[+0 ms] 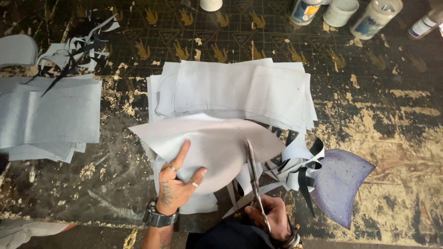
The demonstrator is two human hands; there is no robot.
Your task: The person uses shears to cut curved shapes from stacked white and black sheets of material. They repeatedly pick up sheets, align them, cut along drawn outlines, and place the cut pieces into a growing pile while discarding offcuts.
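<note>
My left hand (177,184) holds a pale grey sheet of material (207,143) from below, thumb and forefinger spread on its surface. My right hand (272,214) grips a pair of metal scissors (254,177), whose blades point up into the sheet's lower right edge. The sheet is partly cut to a curved outline. Beneath it lies a stack of similar white-grey sheets (235,90) with curved lines drawn on them.
Cut strips and scraps (295,163) lie right of the scissors, beside a dark purple curved piece (341,182). Another stack of grey sheets (48,115) and scraps (78,50) sit at left. Jars and bottles (374,16) stand along the far edge of the worn dark table (392,115).
</note>
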